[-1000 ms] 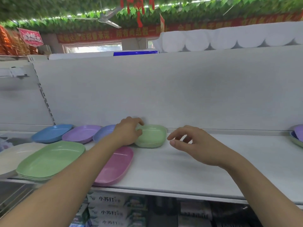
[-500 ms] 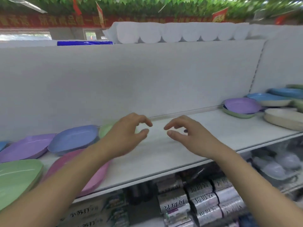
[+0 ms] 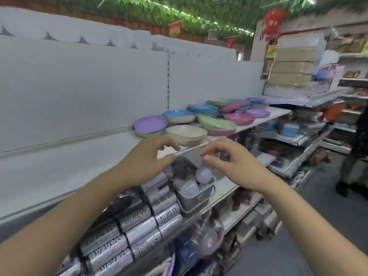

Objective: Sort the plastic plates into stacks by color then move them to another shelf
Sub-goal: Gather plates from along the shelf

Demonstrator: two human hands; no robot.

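Landmark: white laminate upper shelf [image 3: 59, 172], running from lower left toward upper right, its front edge [image 3: 191, 149] passing just behind the two hands.
Left hand [image 3: 142, 162]: held above the front edge of the shelf, fingers loosely curled with thumb and fingertips apart; it holds nothing.
Right hand [image 3: 235, 166]: just off the front edge, beside the left hand with a narrow gap between them; fingers loosely curled, nothing held.
Cream square plastic plates [image 3: 186, 134]: a short stack at the front edge of the shelf, just beyond both hands, not touched.
Purple oval plastic plate [image 3: 149, 124]: on the shelf, left of the cream stack and nearer the back panel, lying on other plates.
Blue plastic plate [image 3: 178, 114]: behind the cream stack, resting on a cream one.
Mixed pile of green, pink, blue and purple plates [image 3: 229, 114]: unsorted, overlapping, filling the far end of the shelf up to its end edge.
Open room: the shelf surface from the purple plate leftward lies bare; white back panel [image 3: 79, 86] bounds it behind.
Below the shelf: grey basket of white bulbs [image 3: 196, 188]; silver wrapped packs [image 3: 139, 222].
Aisle floor [image 3: 318, 226]: right of the shelf; a standing person [image 3: 356, 156] at its far side.
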